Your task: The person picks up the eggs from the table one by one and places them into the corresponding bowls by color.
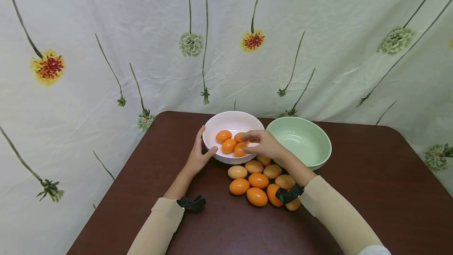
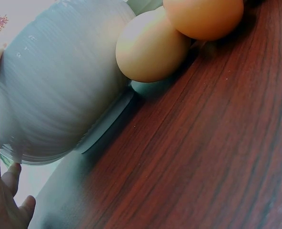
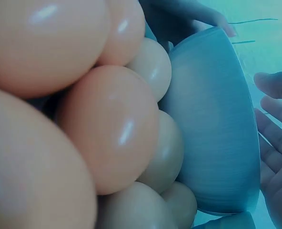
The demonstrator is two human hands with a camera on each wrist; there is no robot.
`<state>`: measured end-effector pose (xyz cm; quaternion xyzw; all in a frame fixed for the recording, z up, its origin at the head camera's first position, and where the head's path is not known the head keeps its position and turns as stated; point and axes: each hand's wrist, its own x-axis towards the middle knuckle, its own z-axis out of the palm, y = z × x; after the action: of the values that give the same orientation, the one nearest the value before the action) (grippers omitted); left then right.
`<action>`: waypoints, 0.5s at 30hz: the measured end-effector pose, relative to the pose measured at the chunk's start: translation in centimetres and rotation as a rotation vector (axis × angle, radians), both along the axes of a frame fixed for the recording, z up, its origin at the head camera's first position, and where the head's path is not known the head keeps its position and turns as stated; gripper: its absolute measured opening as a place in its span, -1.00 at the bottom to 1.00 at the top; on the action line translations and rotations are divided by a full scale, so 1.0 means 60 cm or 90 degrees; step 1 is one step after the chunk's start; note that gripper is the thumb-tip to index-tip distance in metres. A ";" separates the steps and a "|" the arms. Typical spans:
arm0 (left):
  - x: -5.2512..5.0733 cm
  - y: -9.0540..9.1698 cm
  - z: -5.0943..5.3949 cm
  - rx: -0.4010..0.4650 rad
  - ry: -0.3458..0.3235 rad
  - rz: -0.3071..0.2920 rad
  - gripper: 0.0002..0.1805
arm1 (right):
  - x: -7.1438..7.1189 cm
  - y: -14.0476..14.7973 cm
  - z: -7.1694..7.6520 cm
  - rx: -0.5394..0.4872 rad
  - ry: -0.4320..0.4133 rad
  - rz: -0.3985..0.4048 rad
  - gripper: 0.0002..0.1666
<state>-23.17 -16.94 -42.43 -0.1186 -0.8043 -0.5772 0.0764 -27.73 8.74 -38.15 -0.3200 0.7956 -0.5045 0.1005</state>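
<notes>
Four orange eggs, smooth, glossy and an even bright orange, lie close together in a white bowl with a faint pink tint inside, which stands by the table's far edge, left of that edge's middle. The right hand reaches in over the bowl's right side, its thumb and fingers bent and parted above the two right-hand eggs; its grip looks released, with nothing seen between the fingertips, though whether they touch those eggs I cannot tell. The left hand rests against the bowl's left side, thumb at the near rim and fingers extended along the outside, steadying it without clenching. The left wrist view shows fine ridges running round the bowl's outer wall. On the table, on the near side of the bowls, ten more eggs lie in a cluster: matt-looking brown eggs mostly towards the far edge, and shinier loose orange eggs mostly towards the near edge. A pale green bowl with a glossy inside stands just right of the white one, also by the far edge. Black bands circle both wrists; the right band carries a small green patch, where any lettering is too small to read.
</notes>
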 end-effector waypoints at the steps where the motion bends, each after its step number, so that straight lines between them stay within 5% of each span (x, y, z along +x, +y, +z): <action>1: 0.000 0.000 0.000 0.001 -0.001 0.000 -0.08 | 0.002 0.001 0.000 0.002 0.003 -0.001 -0.54; 15: -0.001 0.000 -0.001 0.003 -0.006 0.001 -0.07 | 0.039 0.018 0.000 -0.045 -0.020 0.047 -0.52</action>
<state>-23.21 -16.91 -42.48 -0.1150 -0.8033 -0.5798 0.0733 -25.38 9.81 -38.16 -0.3442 0.7631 -0.5336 0.1201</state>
